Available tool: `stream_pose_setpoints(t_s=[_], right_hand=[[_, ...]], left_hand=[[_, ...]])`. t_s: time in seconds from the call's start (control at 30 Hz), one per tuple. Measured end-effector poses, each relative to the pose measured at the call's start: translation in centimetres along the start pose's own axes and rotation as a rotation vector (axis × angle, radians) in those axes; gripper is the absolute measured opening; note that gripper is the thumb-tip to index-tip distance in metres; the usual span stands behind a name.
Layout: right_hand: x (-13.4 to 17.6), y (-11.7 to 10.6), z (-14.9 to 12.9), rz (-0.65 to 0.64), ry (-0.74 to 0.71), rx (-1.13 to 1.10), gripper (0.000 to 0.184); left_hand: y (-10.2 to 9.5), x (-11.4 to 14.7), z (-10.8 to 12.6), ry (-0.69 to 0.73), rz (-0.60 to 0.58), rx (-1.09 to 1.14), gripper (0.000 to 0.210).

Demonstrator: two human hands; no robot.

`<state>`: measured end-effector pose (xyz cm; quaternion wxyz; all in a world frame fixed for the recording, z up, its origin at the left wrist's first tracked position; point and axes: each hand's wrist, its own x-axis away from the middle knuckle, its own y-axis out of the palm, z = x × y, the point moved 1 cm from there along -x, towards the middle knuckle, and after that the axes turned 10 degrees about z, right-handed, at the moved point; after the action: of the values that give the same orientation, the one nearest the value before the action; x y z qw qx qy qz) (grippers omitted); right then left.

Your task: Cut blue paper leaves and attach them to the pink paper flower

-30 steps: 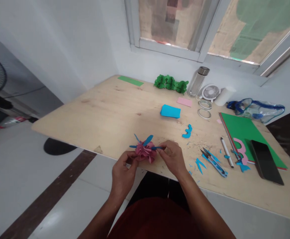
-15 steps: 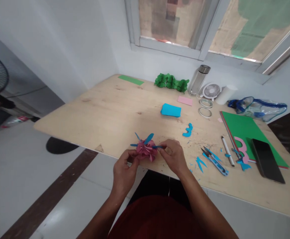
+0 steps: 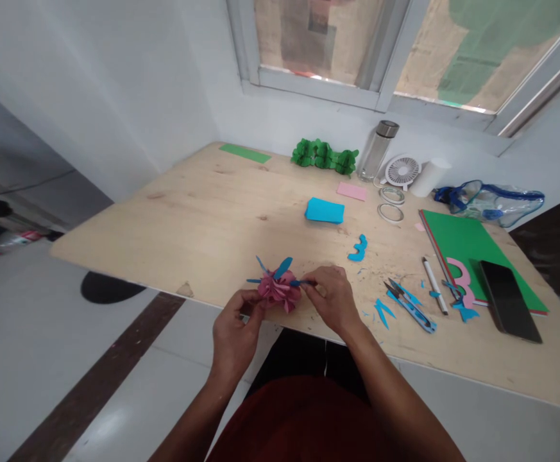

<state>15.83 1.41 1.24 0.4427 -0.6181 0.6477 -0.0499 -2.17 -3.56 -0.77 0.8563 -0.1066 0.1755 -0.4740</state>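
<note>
A pink paper flower (image 3: 280, 292) with several blue paper leaves (image 3: 283, 267) sticking out of it is at the table's front edge. My left hand (image 3: 238, 321) pinches the flower's left side between thumb and fingers. From the right, my right hand (image 3: 330, 296) pinches a narrow blue paper leaf (image 3: 301, 283) whose inner end meets the flower; whether it is fixed there I cannot tell. To the right of my right hand lie blue thread snips (image 3: 412, 307) and blue paper scraps (image 3: 384, 312).
Farther back are a blue paper stack (image 3: 324, 210), a wavy blue cutout (image 3: 358, 248), green paper flowers (image 3: 325, 156), a glass bottle (image 3: 377, 152) and tape rolls (image 3: 390, 213). On the right lie a white pen (image 3: 434, 285), green sheets (image 3: 472, 240) and a phone (image 3: 509, 301).
The view has shifted slightly, so the table's things sit a little farther left. Both hands keep their pinches, and the flower looks turned very slightly.
</note>
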Motion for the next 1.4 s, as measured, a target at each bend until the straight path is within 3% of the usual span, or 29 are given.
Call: stream_pose_setpoints(t_s=[0.23, 0.63, 0.73, 0.93, 1.4], right_hand=[[0.2, -0.1, -0.4, 0.066, 0.092, -0.075, 0.01], [0.3, 0.1, -0.7, 0.029, 0.033, -0.022, 0.015], [0.2, 0.0, -1.0, 0.056, 0.128, -0.082, 0.014], [0.7, 0.7, -0.2, 0.054, 0.482, -0.376, 0.012], [0.9, 0.9, -0.4, 0.073, 0.564, -0.419, 0.014]], left_hand=[[-0.1, 0.0, 0.1, 0.005, 0.007, -0.017, 0.015], [-0.1, 0.2, -0.2, 0.021, -0.002, -0.025, 0.015], [-0.1, 0.2, -0.2, 0.008, -0.008, -0.014, 0.013], [-0.1, 0.2, -0.3, -0.019, -0.007, 0.025, 0.011], [-0.1, 0.4, -0.9, -0.063, 0.013, 0.059, 0.012]])
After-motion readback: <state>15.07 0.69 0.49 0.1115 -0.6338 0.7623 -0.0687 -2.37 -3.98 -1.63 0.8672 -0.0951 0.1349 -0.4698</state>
